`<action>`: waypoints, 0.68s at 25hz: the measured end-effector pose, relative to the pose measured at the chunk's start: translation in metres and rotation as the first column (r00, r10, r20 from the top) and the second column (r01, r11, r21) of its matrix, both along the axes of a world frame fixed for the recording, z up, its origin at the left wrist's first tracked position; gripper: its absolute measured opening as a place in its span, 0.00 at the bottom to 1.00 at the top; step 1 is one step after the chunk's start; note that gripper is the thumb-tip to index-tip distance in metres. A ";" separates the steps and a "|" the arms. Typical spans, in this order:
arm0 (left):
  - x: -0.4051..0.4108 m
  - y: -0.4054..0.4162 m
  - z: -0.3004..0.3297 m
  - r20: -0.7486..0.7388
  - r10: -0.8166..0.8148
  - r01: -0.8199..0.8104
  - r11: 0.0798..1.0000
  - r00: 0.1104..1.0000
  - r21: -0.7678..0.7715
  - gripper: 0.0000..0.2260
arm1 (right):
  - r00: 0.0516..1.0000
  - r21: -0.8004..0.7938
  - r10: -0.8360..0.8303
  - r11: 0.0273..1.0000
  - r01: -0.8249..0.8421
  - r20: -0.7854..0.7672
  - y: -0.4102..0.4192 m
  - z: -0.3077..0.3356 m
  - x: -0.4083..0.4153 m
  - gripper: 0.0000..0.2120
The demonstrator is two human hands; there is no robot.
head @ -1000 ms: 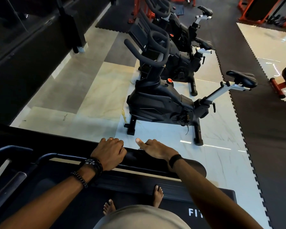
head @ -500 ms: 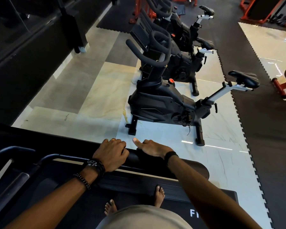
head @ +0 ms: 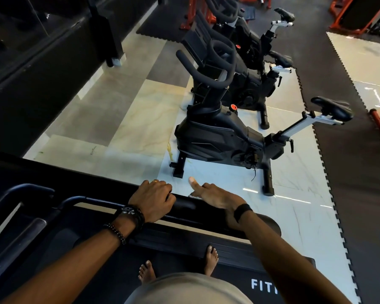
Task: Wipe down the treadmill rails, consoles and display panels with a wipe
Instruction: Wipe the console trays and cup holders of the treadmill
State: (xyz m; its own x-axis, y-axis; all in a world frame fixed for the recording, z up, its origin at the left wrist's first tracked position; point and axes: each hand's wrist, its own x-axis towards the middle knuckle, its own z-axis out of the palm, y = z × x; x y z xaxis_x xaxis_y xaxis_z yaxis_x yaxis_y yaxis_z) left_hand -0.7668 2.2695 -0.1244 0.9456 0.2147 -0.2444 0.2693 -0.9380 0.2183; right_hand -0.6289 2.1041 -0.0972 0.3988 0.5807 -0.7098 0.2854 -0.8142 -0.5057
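Low in the middle of the frame, the left hand [head: 152,199] sits on the black treadmill rail [head: 184,205], its fingers curled over the far edge of the bar and pressed close together, a ring showing on one of them. Whether a wipe lies under that palm cannot be told; none shows. A dark wristband and a bead bracelet [head: 115,232] circle that wrist.

Just to the right, the right hand [head: 213,195] lies on the same rail with its knuckles up. Its thumb [head: 193,182] sticks out straight toward the upper left, apart from the other fingers, which bend down over the far side of the rail and are mostly hidden. It cannot be told whether they hold anything. A black band [head: 242,211] wraps this wrist.

The two hands are near each other but not touching, with a short bare stretch of rail between them.

At the bottom centre, two bare feet [head: 211,258] stand on the treadmill deck [head: 261,273], which bears white letters at lower right. In the upper middle, black exercise bikes [head: 217,137] stand on a pale marble floor [head: 140,130], with dark rubber mats [head: 360,172] to the right.
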 end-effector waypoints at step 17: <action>0.013 -0.003 -0.003 -0.080 -0.011 0.008 0.999 0.997 -0.034 0.11 | 0.769 0.161 0.013 0.975 -0.151 0.639 -0.050 -0.007 -0.077 0.37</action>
